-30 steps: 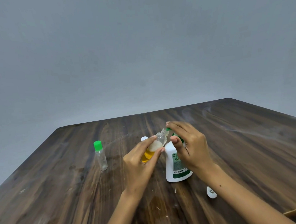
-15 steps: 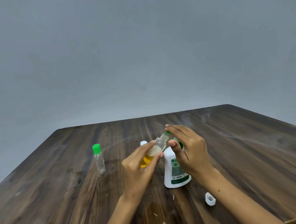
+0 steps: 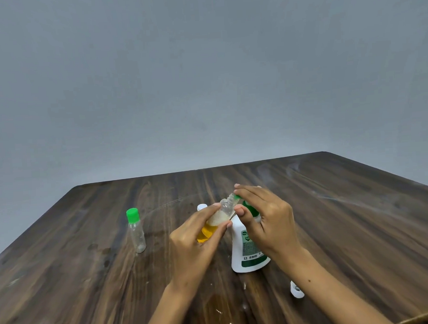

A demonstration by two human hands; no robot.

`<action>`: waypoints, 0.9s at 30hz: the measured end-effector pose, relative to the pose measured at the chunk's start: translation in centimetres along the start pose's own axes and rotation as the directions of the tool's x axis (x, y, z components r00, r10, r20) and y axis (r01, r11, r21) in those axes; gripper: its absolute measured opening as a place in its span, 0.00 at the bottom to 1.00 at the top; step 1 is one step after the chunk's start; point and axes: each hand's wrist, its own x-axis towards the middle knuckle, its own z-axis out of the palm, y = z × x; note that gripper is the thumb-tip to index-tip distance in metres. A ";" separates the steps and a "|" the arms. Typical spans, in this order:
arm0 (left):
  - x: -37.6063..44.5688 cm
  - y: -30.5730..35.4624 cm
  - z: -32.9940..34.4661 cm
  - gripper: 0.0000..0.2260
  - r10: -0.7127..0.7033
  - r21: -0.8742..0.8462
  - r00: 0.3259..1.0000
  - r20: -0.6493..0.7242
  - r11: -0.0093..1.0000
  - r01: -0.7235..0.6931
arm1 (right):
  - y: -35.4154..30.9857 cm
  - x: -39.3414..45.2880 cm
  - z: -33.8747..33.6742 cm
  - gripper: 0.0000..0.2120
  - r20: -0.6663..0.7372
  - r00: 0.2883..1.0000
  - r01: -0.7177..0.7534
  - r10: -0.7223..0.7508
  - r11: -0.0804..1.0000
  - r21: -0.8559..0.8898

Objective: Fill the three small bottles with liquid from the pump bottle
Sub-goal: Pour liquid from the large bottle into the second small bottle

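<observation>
My left hand point(image 3: 192, 247) grips a small clear bottle point(image 3: 219, 218), tilted with its open neck up against the green pump nozzle; yellow liquid and foam sit in its lower half. My right hand point(image 3: 265, 221) lies over the green pump head of the white pump bottle point(image 3: 247, 254), fingers stretched across it and thumb beside the neck. A second small clear bottle point(image 3: 136, 230) with a green cap stands upright to the left, apart from both hands. Behind my left hand only the white top of a third small bottle point(image 3: 202, 207) shows.
A loose white cap point(image 3: 296, 290) lies on the dark wooden table point(image 3: 360, 228) near my right forearm. A wet patch and small drops point(image 3: 215, 303) mark the wood between my arms. A grey wall stands behind the table's far edge.
The view has tilted, so everything sits slightly lower in frame. My hands keep the same grips on the small bottle and the pump; the fingers on the pump head have shifted slightly.
</observation>
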 end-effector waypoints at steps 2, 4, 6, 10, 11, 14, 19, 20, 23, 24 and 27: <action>-0.1 0.0 0.0 0.16 0.004 0.000 1.000 0.006 1.000 -0.004 | 0.0 0.1 -0.1 0.31 0.002 1.000 0.002 -0.002 1.000 0.002; -0.1 -0.1 -0.1 0.17 0.005 0.003 1.000 0.009 1.000 -0.005 | -0.1 0.6 -0.4 0.32 0.009 1.000 0.026 -0.026 1.000 -0.001; -0.1 -0.1 -0.1 0.16 0.000 -0.003 1.000 0.008 1.000 0.000 | -0.1 0.8 -0.5 0.32 0.015 0.999 0.041 -0.040 0.999 -0.004; 0.1 0.2 -0.2 0.15 0.003 -0.013 1.000 0.009 1.000 -0.002 | -0.2 -0.2 0.0 0.36 0.019 1.000 -0.009 0.009 1.000 0.020; 0.1 0.3 -0.2 0.16 0.003 -0.014 1.000 0.010 1.000 -0.003 | -0.2 -0.3 0.0 0.36 0.024 1.000 -0.017 0.016 1.000 0.027; 0.1 0.4 -0.3 0.16 -0.004 -0.018 1.000 0.012 1.000 0.004 | -0.3 0.2 -0.4 0.37 0.037 0.999 -0.003 0.002 1.000 0.024; 0.1 0.4 -0.2 0.16 -0.005 -0.026 1.000 0.010 1.000 0.005 | -0.4 0.3 -0.3 0.36 0.041 0.999 0.006 -0.005 1.000 -0.011; 0.1 0.4 -0.2 0.16 -0.007 -0.028 1.000 0.008 1.000 0.007 | -0.5 0.0 -0.2 0.36 0.038 0.999 -0.003 0.003 1.000 -0.014; 0.0 0.3 -0.2 0.15 -0.006 -0.028 1.000 0.007 1.000 0.007 | -0.5 0.0 -0.4 0.36 0.038 0.999 -0.002 0.003 1.000 -0.016; -0.1 0.2 -0.2 0.15 -0.007 -0.026 1.000 0.003 1.000 0.008 | -0.4 0.2 -0.6 0.36 0.043 0.999 0.010 -0.009 1.000 -0.017; -0.1 0.0 -0.2 0.15 -0.007 -0.016 1.000 -0.001 1.000 0.007 | -0.2 0.7 -0.8 0.35 0.056 0.998 0.041 -0.040 0.999 -0.021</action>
